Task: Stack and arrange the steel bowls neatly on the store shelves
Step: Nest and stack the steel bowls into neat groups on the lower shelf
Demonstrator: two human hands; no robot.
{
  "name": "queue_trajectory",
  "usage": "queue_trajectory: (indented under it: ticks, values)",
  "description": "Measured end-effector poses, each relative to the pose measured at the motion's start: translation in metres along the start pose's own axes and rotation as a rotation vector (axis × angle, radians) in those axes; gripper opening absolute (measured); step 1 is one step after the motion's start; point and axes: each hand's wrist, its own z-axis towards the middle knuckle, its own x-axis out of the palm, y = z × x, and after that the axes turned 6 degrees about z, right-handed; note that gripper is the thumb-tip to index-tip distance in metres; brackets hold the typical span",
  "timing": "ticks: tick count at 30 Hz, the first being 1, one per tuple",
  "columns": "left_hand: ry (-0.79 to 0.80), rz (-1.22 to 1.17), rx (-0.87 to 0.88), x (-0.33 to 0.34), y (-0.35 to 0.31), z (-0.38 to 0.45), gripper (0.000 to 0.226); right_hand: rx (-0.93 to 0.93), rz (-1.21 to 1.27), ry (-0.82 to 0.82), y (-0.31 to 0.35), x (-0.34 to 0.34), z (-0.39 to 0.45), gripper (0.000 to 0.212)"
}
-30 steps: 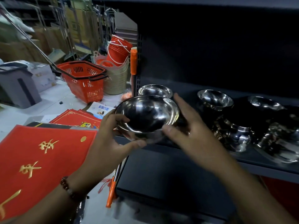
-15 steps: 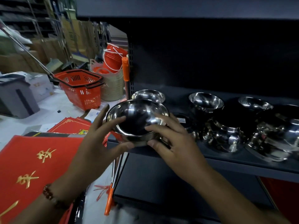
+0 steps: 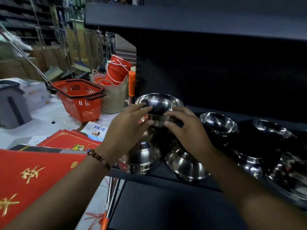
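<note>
A shiny steel bowl (image 3: 159,102) sits upright at the back left of the dark shelf (image 3: 166,178), right on top of another steel bowl (image 3: 157,122). My left hand (image 3: 127,130) grips its left side and my right hand (image 3: 187,130) grips its right side, fingers curled on the wall. In front of them two bowls lie upside down, one at the left (image 3: 142,156) and one to its right (image 3: 186,163). Further right, upright bowls (image 3: 219,123) (image 3: 272,130) stand at the back, and jumbled bowls (image 3: 292,173) lie near the front.
An upper shelf (image 3: 182,17) hangs close overhead. Left of the unit on the floor are a red shopping basket (image 3: 79,98), stacked beige baskets (image 3: 114,102), red buckets (image 3: 116,70), a grey bin (image 3: 11,105) and red paper banners (image 3: 33,171). Metal rods (image 3: 113,188) lean by the shelf edge.
Both hands carried the bowl away from me, from the shelf's front edge to the back left, and brought it down onto the bowl standing there.
</note>
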Motion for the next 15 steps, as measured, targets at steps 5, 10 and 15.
queue_trajectory:
  ticks: [5, 10, 15]
  values:
    - [0.096, 0.050, 0.010, 0.011, 0.033, 0.035, 0.042, 0.060, -0.042, 0.045, -0.020, 0.018, 0.045, 0.024]
    - [0.251, 0.044, -0.013, 0.032, 0.056, 0.057, 0.041, 0.097, -0.135, 0.103, -0.043, 0.032, 0.067, 0.022]
    - [0.440, 0.035, -0.104, 0.046, 0.070, 0.067, 0.033, 0.126, -0.217, 0.239, -0.061, 0.036, 0.065, 0.014]
